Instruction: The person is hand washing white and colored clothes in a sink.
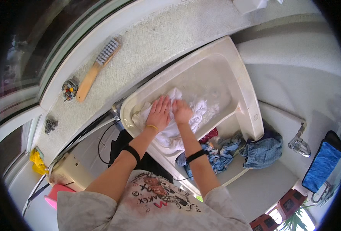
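My left hand lies flat, palm down, on a wet white garment on the left side of a cream laundry sink. Beside it my right hand is curled on the same bunched cloth, its fingers blurred and partly hidden; whether it grips a fold cannot be told. The rumpled white fabric spreads around and below both hands. Cloudy water shows in the basin to the right of the cloth. Blue and patterned clothes lie in the sink's nearer compartment, below my right hand.
A wooden-handled wire brush and a dark scouring pad lie on the ledge behind the sink. Folded denim hangs over the sink's right edge. A metal faucet and a blue cloth are at the right.
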### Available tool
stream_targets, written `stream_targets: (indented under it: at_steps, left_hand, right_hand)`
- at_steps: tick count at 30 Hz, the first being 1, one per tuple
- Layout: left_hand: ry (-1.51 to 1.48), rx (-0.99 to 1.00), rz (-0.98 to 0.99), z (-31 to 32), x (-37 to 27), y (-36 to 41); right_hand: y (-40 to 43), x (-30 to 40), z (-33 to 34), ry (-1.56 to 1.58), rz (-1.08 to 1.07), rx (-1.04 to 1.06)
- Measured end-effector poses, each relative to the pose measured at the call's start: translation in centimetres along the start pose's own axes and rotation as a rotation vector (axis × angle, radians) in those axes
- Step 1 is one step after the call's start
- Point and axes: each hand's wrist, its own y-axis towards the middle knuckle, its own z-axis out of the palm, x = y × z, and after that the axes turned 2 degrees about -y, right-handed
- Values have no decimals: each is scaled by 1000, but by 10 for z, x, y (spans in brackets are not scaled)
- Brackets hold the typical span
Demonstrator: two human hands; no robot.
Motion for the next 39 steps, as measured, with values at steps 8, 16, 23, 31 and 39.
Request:
stream_targets:
  at_steps: [8, 16, 23, 31, 39]
  left_hand:
    - [70, 44, -59, -3, 12, -7]
    - [17, 47, -64, 0, 15, -7]
    - [9, 93, -45, -6, 6, 1]
    - [-12, 83, -91, 0, 20, -11]
    - [-3, 36, -8, -1, -5, 4]
  right_hand:
    - [119, -60, -4, -49, 89, 47]
    - [37, -10, -5, 268, -52, -73]
    - [-25, 7, -12, 104, -49, 103]
    - [45, 8, 5, 140, -129, 45]
    - [112, -84, 8, -78, 5, -399]
